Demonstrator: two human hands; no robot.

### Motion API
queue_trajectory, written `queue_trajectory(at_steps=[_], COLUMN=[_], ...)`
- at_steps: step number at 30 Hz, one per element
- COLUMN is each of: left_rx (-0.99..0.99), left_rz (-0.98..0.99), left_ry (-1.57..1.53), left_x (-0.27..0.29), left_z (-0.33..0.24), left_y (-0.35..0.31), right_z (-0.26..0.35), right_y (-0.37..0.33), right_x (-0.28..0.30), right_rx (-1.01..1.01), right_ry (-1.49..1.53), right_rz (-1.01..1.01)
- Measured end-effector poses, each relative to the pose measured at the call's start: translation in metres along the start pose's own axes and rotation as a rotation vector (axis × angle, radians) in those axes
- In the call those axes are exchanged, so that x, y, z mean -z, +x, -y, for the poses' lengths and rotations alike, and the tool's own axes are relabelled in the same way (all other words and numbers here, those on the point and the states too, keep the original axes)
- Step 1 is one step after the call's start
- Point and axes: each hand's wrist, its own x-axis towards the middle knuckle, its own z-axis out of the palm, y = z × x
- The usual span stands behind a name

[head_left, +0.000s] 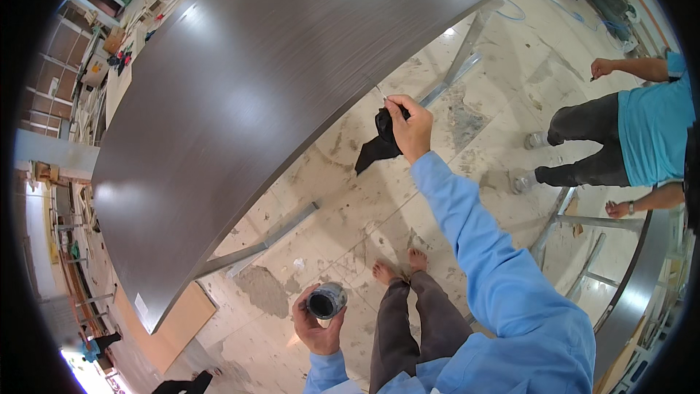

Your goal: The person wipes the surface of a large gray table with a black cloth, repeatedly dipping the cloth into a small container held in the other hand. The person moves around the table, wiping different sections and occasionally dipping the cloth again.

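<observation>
My left hand (315, 334) grips a small round tin (326, 300), its open top showing dark contents. Up at the near edge of a large dark brown wood-grain panel (270, 80), my right hand (413, 131) pinches a thin, light-coloured stick-like tool (381, 93). That tool's tip reaches the panel's edge; whether it touches, I cannot tell. A black cloth (379, 150) hangs from the same hand, below the panel's edge.
Metal legs (270, 241) hold up the panel. A plywood sheet (166, 325) lies at its lower left corner. At right, a person in a turquoise shirt (656, 131) stands near another curved dark panel (631, 284). A blue hose (554, 1) runs over the stained floor.
</observation>
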Motion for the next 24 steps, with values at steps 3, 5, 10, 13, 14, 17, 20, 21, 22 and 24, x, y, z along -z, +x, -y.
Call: queue_trajectory(at_steps=[3,5,10,13,14,17,20,21,22,24], left_rx=[0.006,0.015,0.046,0.053,0.065,0.08,0.069,0.063,0.06,0.059], left_rz=[-0.019,-0.029,-0.033,-0.046,-0.05,-0.065,-0.083,-0.086,-0.096,-0.115], left_ry=[0.021,0.031,0.016,0.003,-0.002,0.008,0.031,0.04,0.028,-0.026], left_x=[0.0,-0.002,-0.012,-0.02,-0.023,-0.026,-0.028,-0.029,-0.029,-0.03], left_z=[0.002,0.004,0.002,-0.001,-0.002,-0.005,-0.007,-0.007,-0.008,-0.008], left_y=[-0.01,-0.016,-0.031,-0.038,-0.04,-0.046,-0.05,-0.052,-0.053,-0.056], right_z=[0.001,0.003,0.006,0.006,0.005,0.004,0.004,0.004,0.003,0.004], right_y=[-0.01,-0.014,-0.007,-0.002,-0.001,-0.005,-0.007,-0.005,-0.004,0.0], right_x=[0.001,0.003,0.005,0.004,0.003,0.001,0.002,0.003,0.004,0.006], right_rx=[0.106,0.173,0.065,0.082,0.11,0.125,0.034,0.05,0.079,0.186], right_ry=[-0.034,-0.04,-0.043,-0.048,-0.05,0.025,0.018,0.014,0.022,-0.028], right_rz=[0.148,0.319,0.041,0.141,0.243,0.145,0.094,0.129,0.124,0.152])
